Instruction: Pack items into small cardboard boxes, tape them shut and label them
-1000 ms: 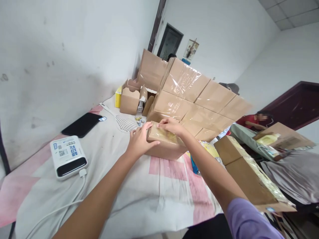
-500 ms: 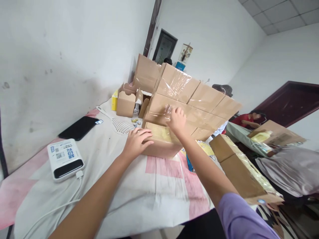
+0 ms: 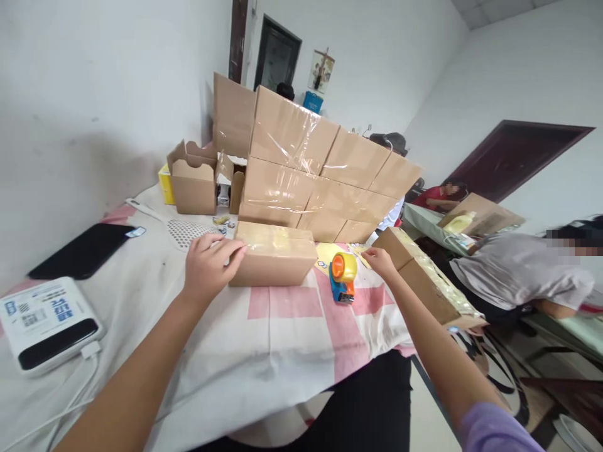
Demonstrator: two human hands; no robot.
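Note:
A small brown cardboard box (image 3: 276,257), its top sealed with clear tape, lies on the cloth-covered table (image 3: 264,351). My left hand (image 3: 206,267) rests against the box's left end, fingers on its top edge. My right hand (image 3: 379,262) hovers empty to the right of the box, just past an orange and blue tape dispenser (image 3: 342,276) with a yellow roll. The fingers of that hand are loosely curled and touch nothing that I can make out.
A stack of taped cartons (image 3: 320,182) stands behind the box, with open small boxes (image 3: 194,182) to its left. A black phone (image 3: 80,250), a white power bank (image 3: 44,323) and a mesh swatter (image 3: 186,231) lie at left. Flat cartons (image 3: 424,282) and seated people (image 3: 518,276) are at right.
My right hand has left the box top and moved right, past the tape dispenser. My head has turned right, and the dispenser has come into view. The left hand has stayed on the box.

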